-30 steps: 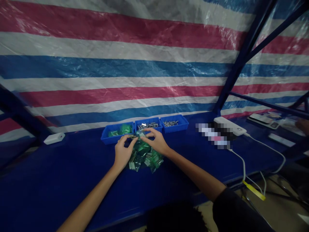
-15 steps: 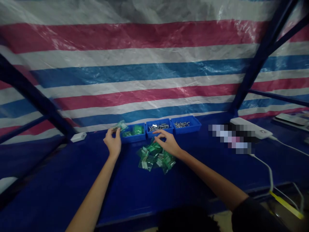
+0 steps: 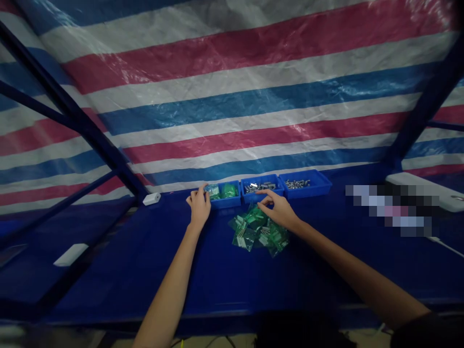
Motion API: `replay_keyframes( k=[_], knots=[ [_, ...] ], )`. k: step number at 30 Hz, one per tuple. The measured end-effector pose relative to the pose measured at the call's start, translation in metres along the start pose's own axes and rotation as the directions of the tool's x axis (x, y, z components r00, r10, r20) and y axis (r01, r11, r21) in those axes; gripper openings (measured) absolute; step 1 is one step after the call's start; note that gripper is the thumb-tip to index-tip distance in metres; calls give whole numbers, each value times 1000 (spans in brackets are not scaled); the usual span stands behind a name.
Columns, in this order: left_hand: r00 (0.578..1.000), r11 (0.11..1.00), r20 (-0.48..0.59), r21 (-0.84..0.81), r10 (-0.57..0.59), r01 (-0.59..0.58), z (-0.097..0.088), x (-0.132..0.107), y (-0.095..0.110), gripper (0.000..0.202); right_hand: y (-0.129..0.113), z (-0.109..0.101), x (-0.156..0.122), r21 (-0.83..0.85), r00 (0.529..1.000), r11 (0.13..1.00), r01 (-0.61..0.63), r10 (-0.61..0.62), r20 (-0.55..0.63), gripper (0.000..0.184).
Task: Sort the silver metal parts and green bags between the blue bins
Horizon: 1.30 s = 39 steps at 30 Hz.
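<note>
My left hand (image 3: 200, 208) is at the left end of the left blue bin (image 3: 226, 202). Its thumb and forefinger close at the edge of a small clear plastic bag (image 3: 213, 191) lying in that bin; the exact contact is hard to see. Beside that bag lies green packaging (image 3: 229, 191). My right hand (image 3: 278, 210) hovers over the upper right of a pile of small green-tinted bags (image 3: 259, 231) with pale and metal pieces inside. Its thumb and forefinger are apart, with nothing visible between them.
The middle bin (image 3: 263, 195) holds shiny metal parts, and the right bin (image 3: 317, 186) small metal pieces. A white adapter (image 3: 151, 198) stands left on the blue table (image 3: 213, 285). At the right are a blurred-out item and a long white device (image 3: 427, 192). Striped sheeting hangs behind.
My left hand has lowered the clear bag from above the left bin into it. My right hand stays over the pile with its fingers apart. The camera view has turned left.
</note>
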<state>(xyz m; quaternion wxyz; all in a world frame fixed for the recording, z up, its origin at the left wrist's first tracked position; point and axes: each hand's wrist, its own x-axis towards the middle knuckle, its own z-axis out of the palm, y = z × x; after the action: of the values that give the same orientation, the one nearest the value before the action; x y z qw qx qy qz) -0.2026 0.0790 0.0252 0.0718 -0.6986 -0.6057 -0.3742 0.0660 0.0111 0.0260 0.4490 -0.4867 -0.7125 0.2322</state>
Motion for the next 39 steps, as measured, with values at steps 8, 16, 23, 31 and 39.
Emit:
replay_keyframes(
  k=[8, 16, 23, 31, 39],
  knots=[
    [998, 991, 11, 113, 66, -66, -6, -6, 15, 38, 4, 5, -5, -377, 998, 925, 38, -15, 64, 28],
    [986, 985, 65, 67, 157, -161, -2, -15, 25, 29, 7, 7, -8, -458, 991, 889, 7, 56, 123, 55],
    [945, 945, 92, -130, 314, -301, -18, -31, 68, 20, 8, 0, -1, -315, 997, 949, 25, -2, 72, 31],
    [947, 878, 274, -478, 168, -17, 1, -54, 95, 36, -8, 1, 1, 271, 996, 960, -74, 57, 69, 22],
    [989, 720, 125, -693, 73, 34, 1, -53, 98, 17, -14, 4, 1, 436, 998, 898, -59, 39, 55, 22]
  ],
)
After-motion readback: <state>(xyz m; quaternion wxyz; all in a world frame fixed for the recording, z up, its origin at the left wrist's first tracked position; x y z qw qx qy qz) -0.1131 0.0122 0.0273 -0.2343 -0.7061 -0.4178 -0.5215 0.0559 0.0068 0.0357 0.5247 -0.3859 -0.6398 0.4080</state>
